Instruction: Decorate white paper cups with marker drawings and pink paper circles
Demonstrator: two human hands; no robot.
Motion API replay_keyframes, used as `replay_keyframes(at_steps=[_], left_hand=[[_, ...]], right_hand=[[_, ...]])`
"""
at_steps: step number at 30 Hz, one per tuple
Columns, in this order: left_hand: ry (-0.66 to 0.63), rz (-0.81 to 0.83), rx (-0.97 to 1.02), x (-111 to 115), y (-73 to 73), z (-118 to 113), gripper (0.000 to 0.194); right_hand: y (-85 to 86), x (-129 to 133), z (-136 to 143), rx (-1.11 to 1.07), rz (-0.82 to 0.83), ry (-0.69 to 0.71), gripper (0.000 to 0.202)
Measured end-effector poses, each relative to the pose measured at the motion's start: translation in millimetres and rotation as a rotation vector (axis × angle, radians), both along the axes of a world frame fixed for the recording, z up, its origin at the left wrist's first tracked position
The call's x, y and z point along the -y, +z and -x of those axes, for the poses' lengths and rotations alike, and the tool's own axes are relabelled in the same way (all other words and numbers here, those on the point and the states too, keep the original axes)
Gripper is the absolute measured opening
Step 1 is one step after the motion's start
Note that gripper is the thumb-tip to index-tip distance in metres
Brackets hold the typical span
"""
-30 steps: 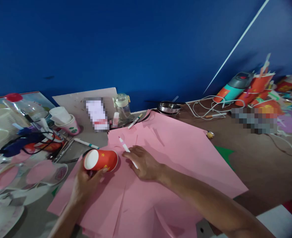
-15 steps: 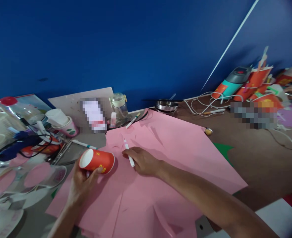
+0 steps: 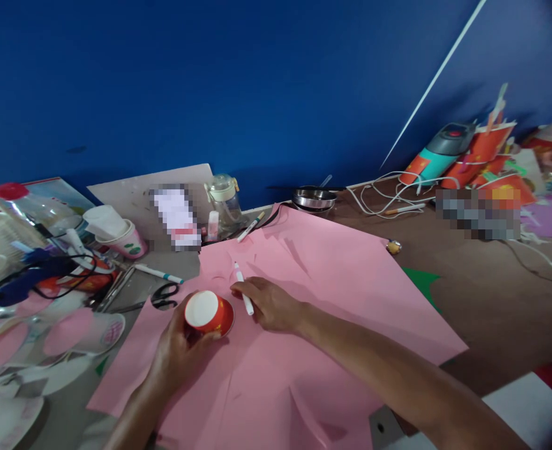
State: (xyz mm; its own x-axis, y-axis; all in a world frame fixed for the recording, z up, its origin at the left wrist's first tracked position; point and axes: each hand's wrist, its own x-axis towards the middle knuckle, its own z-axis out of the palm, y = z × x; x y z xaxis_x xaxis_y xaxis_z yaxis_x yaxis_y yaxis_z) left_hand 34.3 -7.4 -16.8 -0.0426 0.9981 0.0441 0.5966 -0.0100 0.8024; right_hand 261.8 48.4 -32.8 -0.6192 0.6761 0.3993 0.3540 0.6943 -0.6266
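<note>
Close together, a red paper cup (image 3: 209,312) and a white marker (image 3: 244,290).
Black-handled scissors (image 3: 165,295) lie near the left hand (image 3: 180,345), its fingers wrapped around the tilted cup, white base upward, over pink paper (image 3: 266,369); beside it, the right hand (image 3: 276,304) pinches the marker, tip pointing away.

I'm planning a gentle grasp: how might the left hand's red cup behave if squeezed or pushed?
The red cup looks like paper, so it is probably light and may dent under a hard pinch. Its round wall narrows toward the white end, so, laid on its side, it would likely roll in a curve.
</note>
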Motion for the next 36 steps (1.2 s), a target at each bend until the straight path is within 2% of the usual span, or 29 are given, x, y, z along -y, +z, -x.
replay_keyframes(at_steps=[5,12,15,18,21,23,27,29,32,34,36], left_hand=[[-0.014,0.009,-0.079,0.1,3.6,-3.8,0.075],[-0.053,-0.007,-0.131,1.9,4.1,-3.2,0.070],[-0.067,-0.007,-0.154,2.2,4.0,-3.3,0.067],[-0.079,0.003,-0.163,2.2,2.4,-2.8,0.065],[-0.101,0.023,-0.154,2.9,0.9,-2.5,0.064],[-0.105,0.026,-0.172,3.9,0.2,-2.7,0.062],[-0.113,0.014,-0.230,5.3,-1.4,-3.6,0.054],[-0.160,0.011,-0.202,5.1,-1.5,-3.6,0.052],[-0.214,0.016,-0.081,3.3,0.5,-1.3,0.061],[-0.202,0.008,0.047,0.6,2.9,2.8,0.066],[-0.132,-0.052,0.175,-3.2,5.6,8.7,0.060]], right_hand=[[2.1,1.3,-1.0,-0.037,0.029,-0.007,0.055],[-4.2,1.1,-0.2,-0.099,0.030,-0.015,0.057],[0.2,2.6,-0.7,-0.226,0.160,-0.025,0.050],[12.7,5.8,-2.6,-0.378,0.361,0.061,0.047],[25.8,10.4,-2.0,-0.470,0.449,0.189,0.064],[30.8,14.2,2.2,-0.492,0.475,0.220,0.080],[33.2,22.0,16.5,-0.401,0.532,0.149,0.098],[33.6,24.6,22.3,-0.344,0.538,0.087,0.094],[34.8,26.0,25.2,-0.319,0.524,0.021,0.081],[35.2,26.0,23.6,-0.321,0.501,-0.001,0.076],[34.5,26.2,20.6,-0.322,0.477,0.004,0.073]])
